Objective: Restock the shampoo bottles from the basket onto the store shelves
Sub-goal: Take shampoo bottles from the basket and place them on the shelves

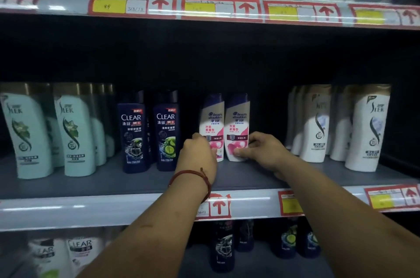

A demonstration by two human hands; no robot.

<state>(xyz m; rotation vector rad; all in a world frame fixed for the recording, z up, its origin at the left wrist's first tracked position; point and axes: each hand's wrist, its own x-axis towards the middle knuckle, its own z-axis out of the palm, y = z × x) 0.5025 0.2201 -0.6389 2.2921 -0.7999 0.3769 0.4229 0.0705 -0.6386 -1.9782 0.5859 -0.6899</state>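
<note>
Grip: left hand [200,152] curled round left bottle [212,123]; right hand [261,148] pinching right bottle [237,123].

**Gloss Over Matt Grey on the Shampoo Shelf**

Smooth, glossy plastic on left pink-white bottle [212,118] and right pink-white bottle [237,118]; same sheen on dark blue bottles [131,132]. Softer satin plastic on mint bottles [76,136]. Matt grey, metal-looking shelf [91,184], edged with shiny clear plastic strip [91,208] over paper price labels [219,206]. Red woven cord bracelet [191,173].
</note>
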